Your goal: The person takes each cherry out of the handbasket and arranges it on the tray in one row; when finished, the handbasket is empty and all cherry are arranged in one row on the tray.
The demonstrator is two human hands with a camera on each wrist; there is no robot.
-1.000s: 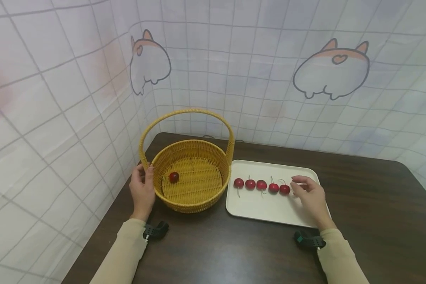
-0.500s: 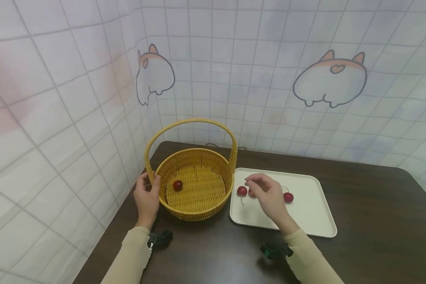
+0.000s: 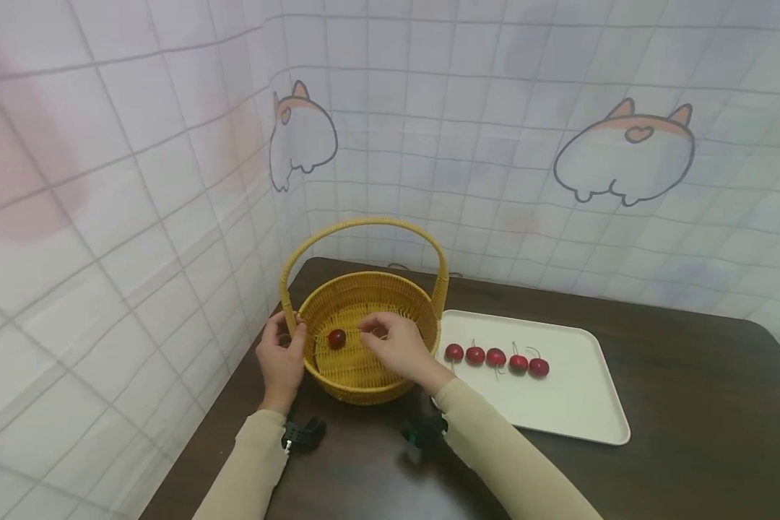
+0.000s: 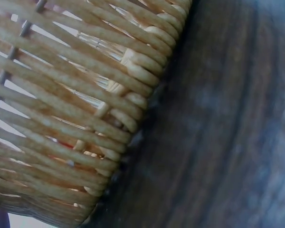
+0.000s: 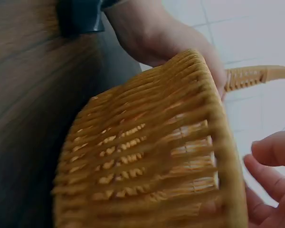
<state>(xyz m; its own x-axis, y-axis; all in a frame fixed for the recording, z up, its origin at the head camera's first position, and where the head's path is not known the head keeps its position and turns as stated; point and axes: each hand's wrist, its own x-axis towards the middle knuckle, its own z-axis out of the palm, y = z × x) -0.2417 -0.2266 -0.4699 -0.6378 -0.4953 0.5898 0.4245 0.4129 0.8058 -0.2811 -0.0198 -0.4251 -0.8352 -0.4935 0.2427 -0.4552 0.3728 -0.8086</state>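
Observation:
A round yellow wicker basket [image 3: 364, 393] with a tall arched handle stands on the left of the table. My left hand [image 3: 282, 365] grips its left rim at the foot of the handle. One dark red cherry [image 3: 336, 339] lies inside, toward the left. My right hand [image 3: 399, 347] hovers over the basket's middle, thumb and forefinger slightly apart, and no fruit shows between them. In the right wrist view, fingers of the right hand [image 5: 273, 178] appear beyond the basket rim [image 5: 223, 118]. The left wrist view shows woven basket wall [image 4: 71, 95] close up.
A white rectangular tray [image 3: 559, 404] lies right of the basket. Several red cherries with stems [image 3: 496, 357] sit in a row across it. Behind the dark wood table [image 3: 689, 404] hangs a white grid-patterned cloth [image 3: 468, 144], which also runs along the left.
My right hand has moved left from the right end of the cherry row, across the tray, to over the basket. My left hand keeps its grip on the rim.

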